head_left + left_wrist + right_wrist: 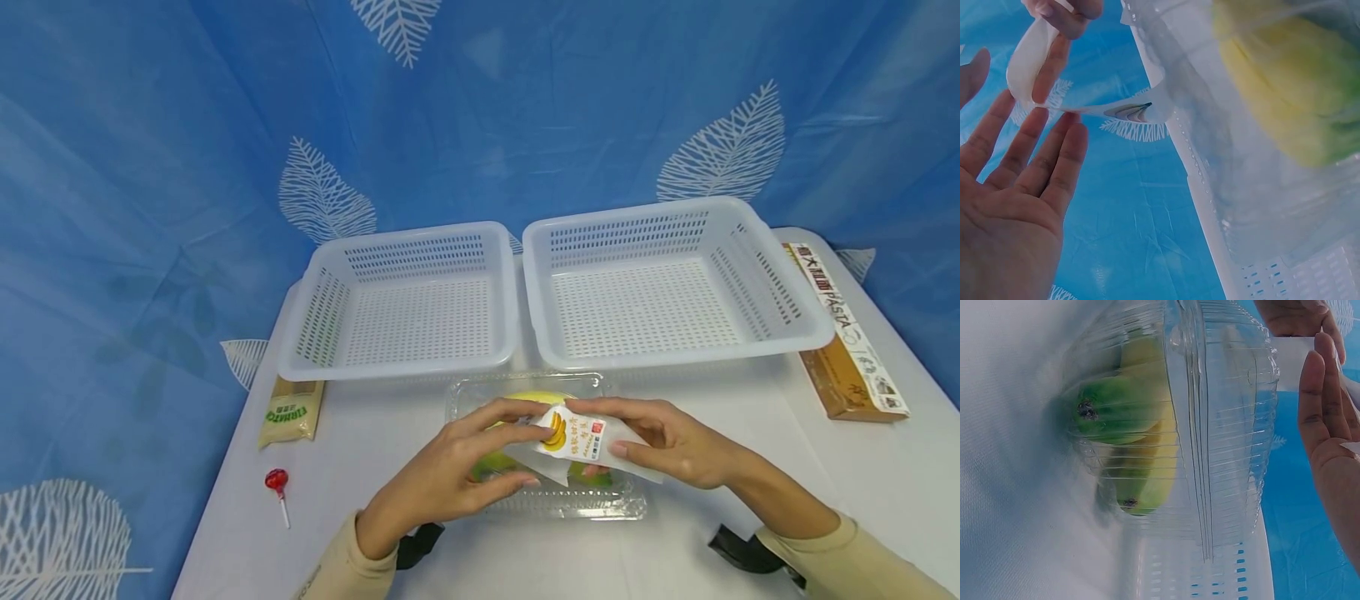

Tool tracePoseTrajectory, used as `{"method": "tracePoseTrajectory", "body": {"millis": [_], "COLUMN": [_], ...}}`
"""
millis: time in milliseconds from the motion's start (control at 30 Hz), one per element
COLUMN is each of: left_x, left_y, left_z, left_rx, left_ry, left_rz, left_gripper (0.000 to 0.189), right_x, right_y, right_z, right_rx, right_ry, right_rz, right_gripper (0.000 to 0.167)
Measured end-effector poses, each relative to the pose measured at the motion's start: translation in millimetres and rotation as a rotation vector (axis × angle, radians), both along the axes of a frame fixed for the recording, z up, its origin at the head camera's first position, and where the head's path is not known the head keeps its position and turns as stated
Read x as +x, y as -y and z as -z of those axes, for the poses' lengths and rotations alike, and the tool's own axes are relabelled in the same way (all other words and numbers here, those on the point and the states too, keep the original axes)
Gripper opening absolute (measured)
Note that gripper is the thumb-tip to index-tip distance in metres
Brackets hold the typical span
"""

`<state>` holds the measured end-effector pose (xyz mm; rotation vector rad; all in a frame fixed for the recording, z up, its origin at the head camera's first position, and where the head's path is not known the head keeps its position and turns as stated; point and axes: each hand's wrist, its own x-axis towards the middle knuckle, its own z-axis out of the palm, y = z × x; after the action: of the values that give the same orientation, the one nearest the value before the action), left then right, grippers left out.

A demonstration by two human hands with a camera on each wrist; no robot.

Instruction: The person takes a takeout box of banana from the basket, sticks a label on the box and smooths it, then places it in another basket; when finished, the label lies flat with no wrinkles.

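Observation:
Above a clear plastic clamshell box, both hands are at a small white packet printed with bananas and orange characters. My right hand pinches its right part, thumb on the printed face and fingers behind. Fairly straight fingers of my left hand touch the packet's left end; the left wrist view shows that hand's thumb apart from it. Yellow-green fruit, like mangoes, lies inside the box. Folds hide part of the packet, and its contents cannot be seen.
Two white perforated baskets, left and right, stand side by side behind the box. At the far right lies a pasta box. A beige packet and a red lollipop lie at the left. Blue leaf-patterned cloth hangs behind.

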<state>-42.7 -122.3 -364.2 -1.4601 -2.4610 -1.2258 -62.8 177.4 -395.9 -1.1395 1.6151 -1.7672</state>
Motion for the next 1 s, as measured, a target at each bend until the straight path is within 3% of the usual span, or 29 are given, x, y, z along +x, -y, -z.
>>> {"method": "tracePoseTrajectory", "body": {"millis": [567, 867, 1000], "left_x": [-1.9, -1.4, -0.6], "left_y": [-1.1, -0.2, -0.6], "left_z": [0.6, 2.9, 4.0], "left_rx": [0.091, 0.125, 0.138], "left_ry": [0.006, 0.045, 0.049], "left_rz": [0.004, 0.01, 0.006], "left_gripper": [0.048, 0.049, 0.049], "right_x": [0.4, 1.1, 2.7], "right_y": [0.8, 1.7, 1.8], "right_z": [0.4, -1.5, -0.5], "right_rx": [-0.012, -0.042, -0.055], "right_ry": [0.01, 0.097, 0.091], "right_rz": [-0.009, -0.07, -0.092], "right_gripper": [0.057, 0.059, 0.059]}}
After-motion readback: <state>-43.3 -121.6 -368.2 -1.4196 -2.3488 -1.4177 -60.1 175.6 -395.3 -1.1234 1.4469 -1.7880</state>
